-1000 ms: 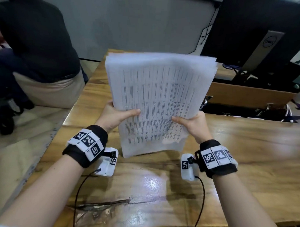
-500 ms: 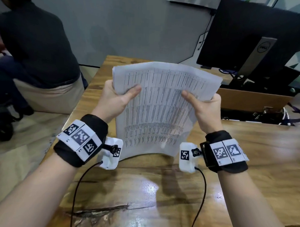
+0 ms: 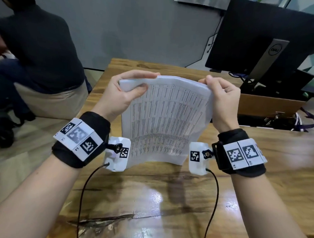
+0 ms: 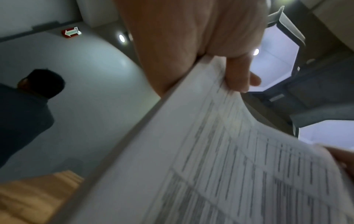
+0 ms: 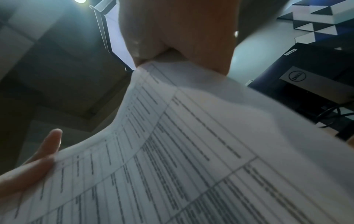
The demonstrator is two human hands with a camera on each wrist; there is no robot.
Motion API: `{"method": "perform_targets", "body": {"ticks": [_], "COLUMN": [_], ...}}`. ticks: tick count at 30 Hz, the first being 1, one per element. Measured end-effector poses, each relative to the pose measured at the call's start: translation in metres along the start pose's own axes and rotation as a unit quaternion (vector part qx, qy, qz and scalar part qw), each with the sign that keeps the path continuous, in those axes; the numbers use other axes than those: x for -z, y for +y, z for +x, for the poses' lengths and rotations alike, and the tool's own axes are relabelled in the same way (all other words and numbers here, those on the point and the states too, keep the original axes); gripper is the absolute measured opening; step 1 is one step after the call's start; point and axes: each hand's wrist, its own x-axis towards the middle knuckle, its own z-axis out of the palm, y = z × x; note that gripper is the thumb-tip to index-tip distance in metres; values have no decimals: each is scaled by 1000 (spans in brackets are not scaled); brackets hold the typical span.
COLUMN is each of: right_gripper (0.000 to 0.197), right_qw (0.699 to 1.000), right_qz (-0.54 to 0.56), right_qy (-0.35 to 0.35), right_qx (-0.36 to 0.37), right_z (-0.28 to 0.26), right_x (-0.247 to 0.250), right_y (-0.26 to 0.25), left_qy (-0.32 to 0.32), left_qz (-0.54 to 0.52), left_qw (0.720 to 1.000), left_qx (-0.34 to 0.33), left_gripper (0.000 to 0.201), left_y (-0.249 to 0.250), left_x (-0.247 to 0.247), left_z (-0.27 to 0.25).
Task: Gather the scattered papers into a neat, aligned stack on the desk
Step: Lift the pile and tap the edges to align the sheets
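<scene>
Papers (image 3: 167, 119), thin white sheets printed with fine tables, stand bowed on their near edge on the glossy wooden table (image 3: 150, 198). Left hand (image 3: 117, 98) and right hand (image 3: 222, 101) pinch the top corners, fingers curled. Far right, a cardboard box (image 3: 267, 106) holds cables.

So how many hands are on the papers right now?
2. The left hand grips the papers' top left corner; the right hand grips the top right corner.
</scene>
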Motion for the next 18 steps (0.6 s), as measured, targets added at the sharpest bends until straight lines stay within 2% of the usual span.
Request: {"method": "perform_targets", "body": {"ticks": [2,6,10,13,14,17,18], "right_gripper": [14,23,12,66,68,34,32], "right_qw": [1000,999,998,995,993,985,984], "right_qz": [17,26,66,54,47,3,-7], "right_qy": [21,21,-15,-87,-110,-143,-140], "right_qx": [-7,-16,0,0,-23,-92,-112], "right_z": [-1,-1,-4,-12,-18,-35,-40], "right_x": [-3,-5,1,15,18,17,15], "right_y": [1,-1,0,18,27,67,80], "left_qy": [-5,35,63,99,105,110,108], "left_qz": [-15,19,41,51,49,58,63], "left_qw": [1000,999,997,993,990,971,965], "left_qx": [3,-12,-23,46,83,203,233], "left_gripper": [28,25,43,35,41,107,120], "left_y": [-4,-5,-7,-17,-24,-57,-72], "left_x": [-2,-6,-5,-5,-4,1,4], "left_z": [-1,-1,1,-1,-3,-15,-21]}}
